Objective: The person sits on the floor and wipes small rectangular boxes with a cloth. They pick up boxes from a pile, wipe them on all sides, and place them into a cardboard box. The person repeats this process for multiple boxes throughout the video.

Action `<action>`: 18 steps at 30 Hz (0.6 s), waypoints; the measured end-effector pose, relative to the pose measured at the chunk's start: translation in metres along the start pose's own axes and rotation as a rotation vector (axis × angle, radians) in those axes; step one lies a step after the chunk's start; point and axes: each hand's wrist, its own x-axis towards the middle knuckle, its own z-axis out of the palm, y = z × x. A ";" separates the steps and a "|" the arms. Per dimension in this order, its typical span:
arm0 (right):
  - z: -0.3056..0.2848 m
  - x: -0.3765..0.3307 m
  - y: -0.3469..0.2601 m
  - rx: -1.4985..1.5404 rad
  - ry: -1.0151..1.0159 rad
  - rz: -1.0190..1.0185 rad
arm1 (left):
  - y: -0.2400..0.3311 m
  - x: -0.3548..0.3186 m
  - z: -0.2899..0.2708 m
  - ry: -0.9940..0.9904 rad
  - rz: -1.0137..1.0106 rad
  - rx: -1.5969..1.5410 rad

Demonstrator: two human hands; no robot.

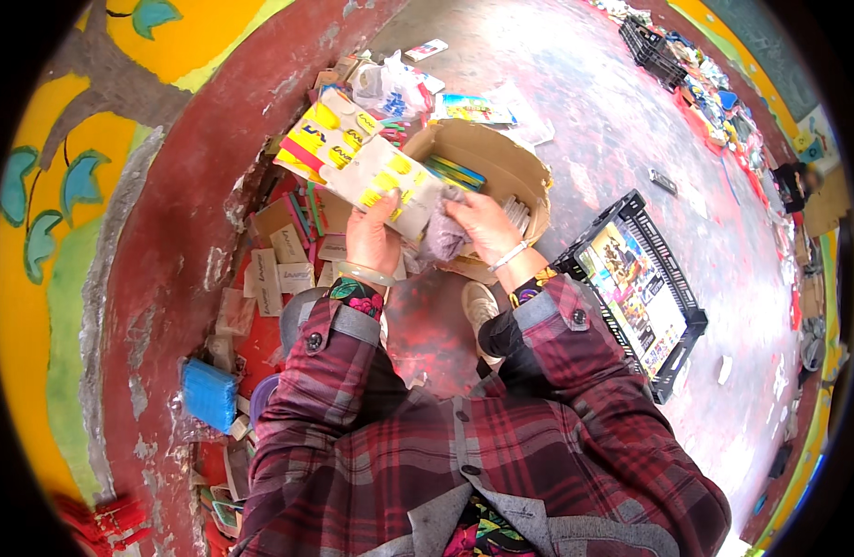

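Observation:
My left hand (375, 243) is closed on the near edge of a long yellow-and-white printed carton (394, 186), flat-looking and tilted up to the left. In my right hand (487, 227) is a bunched greyish-purple cloth (444, 234), pressed against the carton's right end. Both hands are above the near side of an open brown cardboard box (531, 174). Inside that box lie some green and blue slim packs (456, 173) and pale small items along its right side. The carton's far end overlaps another yellow printed panel (325, 130); whether they are joined I cannot tell.
Small white boxes (264, 278) and coloured sticks litter the floor by the red wall (181, 232). A blue wrapped bundle (209, 395) lies nearer. On the right stands a black crate (694, 320) holding a printed sheet. Plastic bags (390, 88) lie beyond the box.

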 end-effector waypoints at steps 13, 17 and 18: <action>0.013 -0.006 -0.012 -0.722 0.151 -0.321 | -0.010 -0.012 0.002 -0.156 -0.184 0.089; 0.008 -0.005 -0.002 -0.744 0.278 -0.416 | -0.010 -0.011 0.003 -0.217 -0.251 0.096; 0.009 -0.004 -0.001 -0.764 0.318 -0.430 | -0.010 -0.013 0.005 -0.215 -0.259 0.082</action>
